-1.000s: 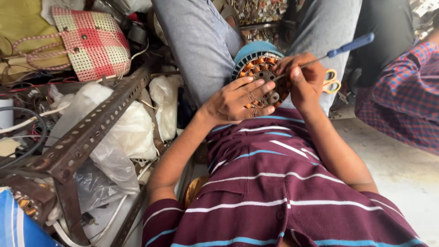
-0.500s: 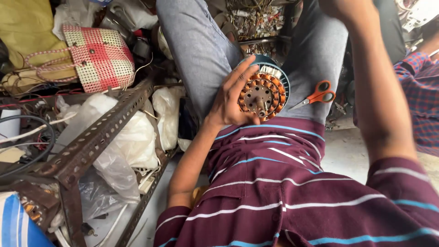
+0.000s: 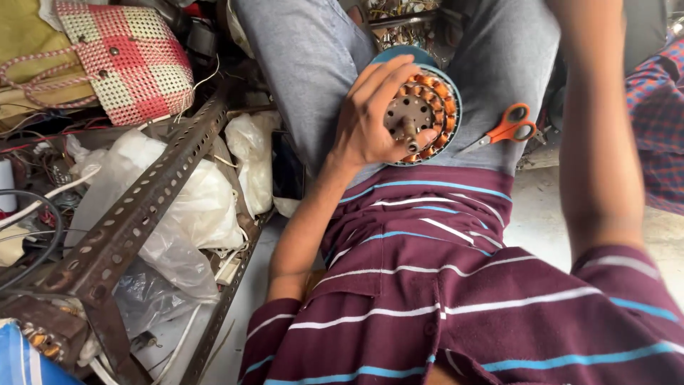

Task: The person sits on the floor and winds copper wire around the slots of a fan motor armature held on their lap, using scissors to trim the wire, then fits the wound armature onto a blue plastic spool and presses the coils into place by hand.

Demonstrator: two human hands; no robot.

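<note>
A round motor stator [image 3: 426,114] with copper coils around its rim and a short shaft in the middle rests in my lap on grey trousers. My left hand [image 3: 370,117] grips it, fingers over the top and thumb by the shaft. My right arm [image 3: 595,135] stretches up past the top edge, so the right hand itself is out of view. Orange-handled scissors [image 3: 507,130] lie on my right thigh just right of the stator.
A rusty perforated angle-iron frame [image 3: 135,221] runs diagonally at left over white plastic bags [image 3: 192,199]. A red-and-cream woven basket [image 3: 125,57] sits at top left, and a sleeve of another person's checked shirt [image 3: 655,128] shows at right.
My right hand, which held a blue-handled tool at the stator, lifted up and out of the frame. The left hand keeps hold of the stator. The scissors have not moved.
</note>
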